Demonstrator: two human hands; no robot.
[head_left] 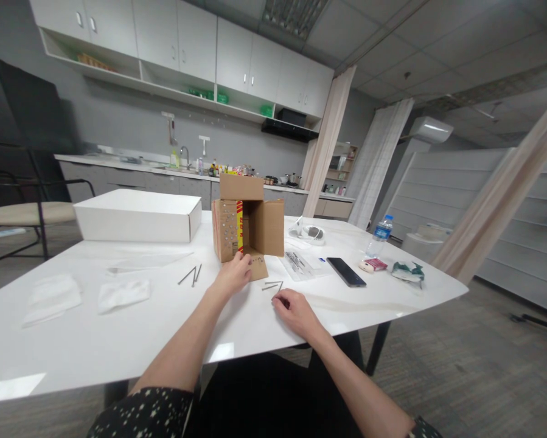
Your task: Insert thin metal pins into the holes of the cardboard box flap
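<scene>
An open cardboard box (272, 228) stands on its side on the table, its opening toward me and its flaps spread. Many small shiny spots dot its left flap (229, 230). At the lower front corner of the box, my left hand (233, 274) has its fingers curled against the cardboard. My right hand (295, 310) rests on the table with fingers curled in; whether they hold anything is hidden. Just beyond its fingertips lie a few long nails or screws (272, 285). More of these metal pieces (193, 275) lie left of my left hand.
A white box (136, 214) stands at the back left, with white cloths or wipes (124, 295) in front. Toward the right are a clear plastic packet (300, 266), a black phone (346, 272), a water bottle (380, 236), a small red pack (373, 265) and a crumpled green-white wrapper (407, 272).
</scene>
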